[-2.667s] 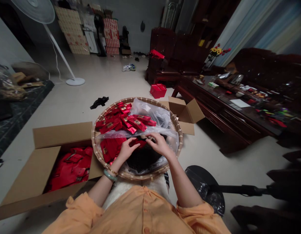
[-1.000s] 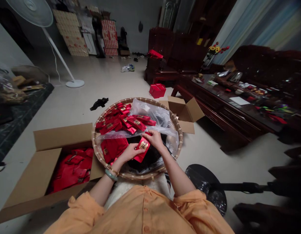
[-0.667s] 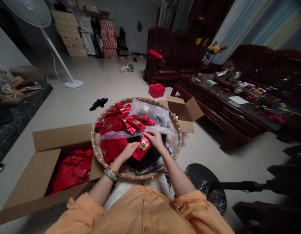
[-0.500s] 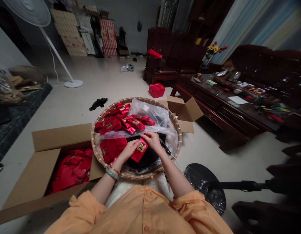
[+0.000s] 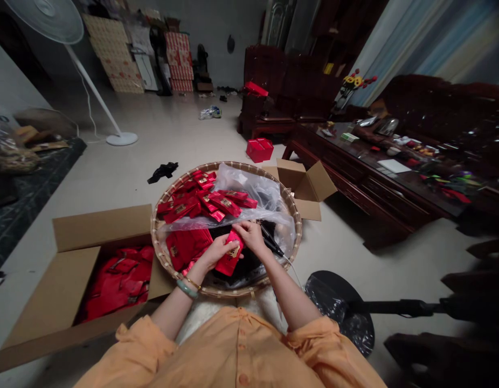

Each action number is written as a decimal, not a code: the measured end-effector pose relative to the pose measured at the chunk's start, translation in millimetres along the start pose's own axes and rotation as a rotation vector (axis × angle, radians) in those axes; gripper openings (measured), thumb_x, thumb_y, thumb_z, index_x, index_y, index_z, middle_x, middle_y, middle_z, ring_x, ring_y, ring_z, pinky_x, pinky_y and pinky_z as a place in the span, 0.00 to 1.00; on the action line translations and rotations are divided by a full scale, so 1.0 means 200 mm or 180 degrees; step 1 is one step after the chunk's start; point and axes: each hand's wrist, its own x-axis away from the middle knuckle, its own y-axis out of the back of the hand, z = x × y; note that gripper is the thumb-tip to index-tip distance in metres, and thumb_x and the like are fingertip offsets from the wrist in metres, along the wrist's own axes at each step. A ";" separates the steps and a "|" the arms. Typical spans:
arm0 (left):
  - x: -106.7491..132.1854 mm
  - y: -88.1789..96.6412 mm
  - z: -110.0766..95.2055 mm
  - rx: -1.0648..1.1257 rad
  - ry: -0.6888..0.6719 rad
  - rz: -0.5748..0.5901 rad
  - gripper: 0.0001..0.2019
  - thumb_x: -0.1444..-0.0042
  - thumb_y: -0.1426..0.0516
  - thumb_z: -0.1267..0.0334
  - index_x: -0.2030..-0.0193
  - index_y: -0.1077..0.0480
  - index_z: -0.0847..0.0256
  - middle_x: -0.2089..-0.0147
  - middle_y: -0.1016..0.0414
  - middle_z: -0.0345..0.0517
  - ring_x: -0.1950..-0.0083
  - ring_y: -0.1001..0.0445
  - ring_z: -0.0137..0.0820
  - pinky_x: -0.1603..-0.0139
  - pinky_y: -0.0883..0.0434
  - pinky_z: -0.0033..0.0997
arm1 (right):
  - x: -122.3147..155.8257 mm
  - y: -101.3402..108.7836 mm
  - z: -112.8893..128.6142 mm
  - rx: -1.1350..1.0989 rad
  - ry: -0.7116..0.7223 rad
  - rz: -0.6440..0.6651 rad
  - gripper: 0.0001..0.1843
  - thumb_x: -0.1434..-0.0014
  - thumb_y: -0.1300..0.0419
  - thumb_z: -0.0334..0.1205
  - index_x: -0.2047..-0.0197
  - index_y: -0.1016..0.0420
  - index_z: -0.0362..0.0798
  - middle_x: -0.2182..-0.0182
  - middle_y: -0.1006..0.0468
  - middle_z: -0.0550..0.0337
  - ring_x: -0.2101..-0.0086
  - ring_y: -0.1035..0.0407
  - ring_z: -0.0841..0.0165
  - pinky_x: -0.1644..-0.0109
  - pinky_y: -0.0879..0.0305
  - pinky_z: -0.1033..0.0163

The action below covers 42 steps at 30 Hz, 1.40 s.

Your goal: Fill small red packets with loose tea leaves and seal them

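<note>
A round woven basket (image 5: 160, 253) rests on my lap, lined with a clear plastic bag (image 5: 253, 191). A pile of small red packets (image 5: 205, 199) lies at its far side, and flat red pouches (image 5: 185, 245) sit at its near left. My left hand (image 5: 215, 252) and my right hand (image 5: 249, 236) both grip one red packet with a gold label (image 5: 230, 257) over a dark heap (image 5: 245, 264) in the basket. The left fingers wrap the packet's side. The right fingers pinch its top edge.
An open cardboard box (image 5: 71, 269) with red bags stands on the floor at my left. A smaller open box (image 5: 310, 186) sits beyond the basket. A dark wooden table (image 5: 379, 178) runs along the right. A standing fan (image 5: 91, 81) is at the far left.
A red packet came up from the dark heap into both hands. Over the last second it has tilted and sunk closer to me, with my right fingers working at its top edge.
</note>
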 end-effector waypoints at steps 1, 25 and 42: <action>0.00 0.00 0.00 -0.0030 0.0027 -0.0006 0.23 0.58 0.34 0.54 0.59 0.34 0.66 0.67 0.23 0.47 0.71 0.23 0.35 0.70 0.28 0.29 | 0.00 0.00 -0.01 0.0021 -0.0035 0.0014 0.22 0.45 0.47 0.54 0.78 0.28 0.46 0.82 0.31 0.64 0.79 0.39 0.72 0.73 0.45 0.68; 0.01 0.07 0.03 0.0210 0.0018 -0.0449 0.27 0.64 0.32 0.60 0.56 0.33 0.66 0.53 0.25 0.60 0.69 0.22 0.35 0.72 0.27 0.29 | 0.11 0.41 -0.23 0.0488 -0.0603 0.0455 0.25 0.47 0.41 0.44 0.46 0.30 0.44 0.57 0.24 0.51 0.59 0.29 0.62 0.56 0.34 0.59; 0.01 0.05 0.04 -0.0003 -0.0039 -0.0167 0.23 0.60 0.33 0.58 0.59 0.33 0.65 0.57 0.23 0.55 0.71 0.22 0.33 0.72 0.27 0.28 | 0.00 0.27 0.08 0.0007 -0.0154 0.1147 0.14 0.51 0.38 0.38 0.60 0.20 0.48 0.70 0.20 0.59 0.69 0.29 0.65 0.65 0.35 0.64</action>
